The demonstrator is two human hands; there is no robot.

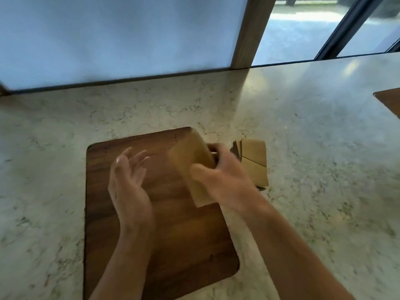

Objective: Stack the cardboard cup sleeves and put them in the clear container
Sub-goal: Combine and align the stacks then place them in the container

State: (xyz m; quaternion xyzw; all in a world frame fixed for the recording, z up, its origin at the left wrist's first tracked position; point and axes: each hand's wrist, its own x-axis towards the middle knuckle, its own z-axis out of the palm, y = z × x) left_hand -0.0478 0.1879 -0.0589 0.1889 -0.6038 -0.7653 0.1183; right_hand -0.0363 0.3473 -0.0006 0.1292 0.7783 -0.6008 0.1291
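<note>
My right hand [220, 176] grips a flat brown cardboard cup sleeve [191, 156] and holds it tilted over the dark wooden board [151, 234]. Its thumb lies on the sleeve's near face and its fingers wrap the far edge. My left hand [127, 180] hovers just left of the sleeve, fingers spread and palm turned toward it, holding nothing. A small pile of flat sleeves [253, 161] lies on the counter behind my right hand, partly hidden by it. No clear container is in view.
The board rests on a pale marble counter [313, 159]. A frosted window pane and a wooden post [249, 31] stand along the far edge. The corner of another wooden board [389, 100] shows at the right edge.
</note>
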